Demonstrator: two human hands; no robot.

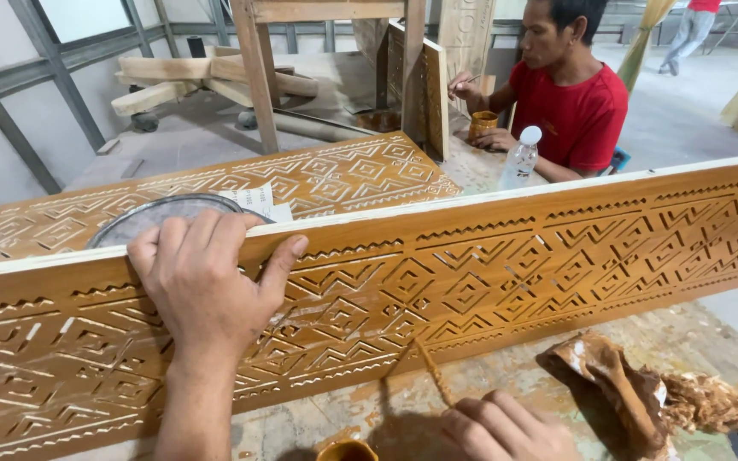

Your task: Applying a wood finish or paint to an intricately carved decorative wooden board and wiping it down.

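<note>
A long carved wooden panel [489, 265] with geometric cut patterns stands on its edge across the workbench. My left hand [207, 286] lies over its top edge, fingers hooked behind and thumb on the front face, steadying it. My right hand [497, 427] holds a thin brush [430, 369] whose tip touches the lower carved band of the panel. A small pot [348, 450] of brown stain sits at the bottom edge between my arms.
A stained rag [621, 384] and frayed fibres lie at the right. Behind the panel lie a second carved panel [335, 175], a round metal lid [160, 213] and a plastic bottle [521, 159]. A person in a red shirt [578, 111] paints another board.
</note>
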